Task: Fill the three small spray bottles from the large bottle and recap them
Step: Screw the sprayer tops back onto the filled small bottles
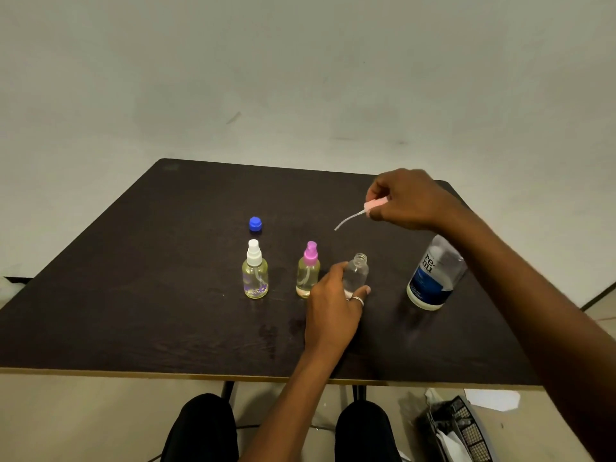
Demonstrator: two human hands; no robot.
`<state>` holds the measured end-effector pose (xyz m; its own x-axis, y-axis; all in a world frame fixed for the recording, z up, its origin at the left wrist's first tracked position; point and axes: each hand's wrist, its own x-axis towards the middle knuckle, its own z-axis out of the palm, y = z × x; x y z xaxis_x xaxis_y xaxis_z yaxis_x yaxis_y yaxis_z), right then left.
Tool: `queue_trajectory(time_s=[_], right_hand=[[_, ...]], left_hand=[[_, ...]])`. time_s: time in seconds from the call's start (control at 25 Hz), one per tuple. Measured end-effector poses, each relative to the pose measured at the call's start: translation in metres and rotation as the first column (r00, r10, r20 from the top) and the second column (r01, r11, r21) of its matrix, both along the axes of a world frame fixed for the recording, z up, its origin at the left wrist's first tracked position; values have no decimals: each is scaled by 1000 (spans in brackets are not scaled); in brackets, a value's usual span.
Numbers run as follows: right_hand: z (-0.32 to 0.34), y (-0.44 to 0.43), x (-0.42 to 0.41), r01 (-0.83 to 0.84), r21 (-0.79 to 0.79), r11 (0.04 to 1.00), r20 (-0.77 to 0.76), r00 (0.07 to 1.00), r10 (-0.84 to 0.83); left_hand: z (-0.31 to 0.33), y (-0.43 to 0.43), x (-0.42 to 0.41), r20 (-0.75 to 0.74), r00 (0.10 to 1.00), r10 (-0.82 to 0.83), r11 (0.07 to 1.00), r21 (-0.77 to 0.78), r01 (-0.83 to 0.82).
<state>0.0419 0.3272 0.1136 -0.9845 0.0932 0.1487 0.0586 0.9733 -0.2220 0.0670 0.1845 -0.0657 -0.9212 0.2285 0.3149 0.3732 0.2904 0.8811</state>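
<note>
My left hand (333, 301) wraps around the small clear plastic bottle with an open threaded neck (356, 273), thumb and fingers closed on its rounded body as it stands upright on the dark, wood-grained counter (133, 295); it looks almost empty. My right hand (410, 200) is raised above the counter, fingers pinched shut on the pale pink spray pump (375, 205), whose thin translucent dip tube (350, 220) curves down and to the left in the air. Just left of the open bottle stands the small clear bottle with a bright pink spray top (308, 271), holding yellowish liquid, and further left the small clear bottle with a white spray top (255, 273), also yellowish, with a purple flower print low on its side. Behind that one lies a small ribbed blue cap (255, 224). The large white bottle with a dark blue label (433, 275) stands to the right, partly under my right forearm.
</note>
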Motion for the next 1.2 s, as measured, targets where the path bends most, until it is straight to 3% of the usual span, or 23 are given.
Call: queue_trajectory(time_s=[0.32, 0.64, 1.2], right_hand=[[57, -13, 56, -139, 33, 990, 57, 989, 137], [31, -21, 44, -168, 133, 977, 81, 984, 158], [-22, -30, 32, -251, 125, 960, 190, 955, 225]], left_hand=[[1, 0, 1, 14, 1000, -9, 1000, 18, 9], [4, -2, 2, 54, 998, -34, 999, 28, 32], [2, -2, 2, -8, 999, -34, 999, -4, 34]])
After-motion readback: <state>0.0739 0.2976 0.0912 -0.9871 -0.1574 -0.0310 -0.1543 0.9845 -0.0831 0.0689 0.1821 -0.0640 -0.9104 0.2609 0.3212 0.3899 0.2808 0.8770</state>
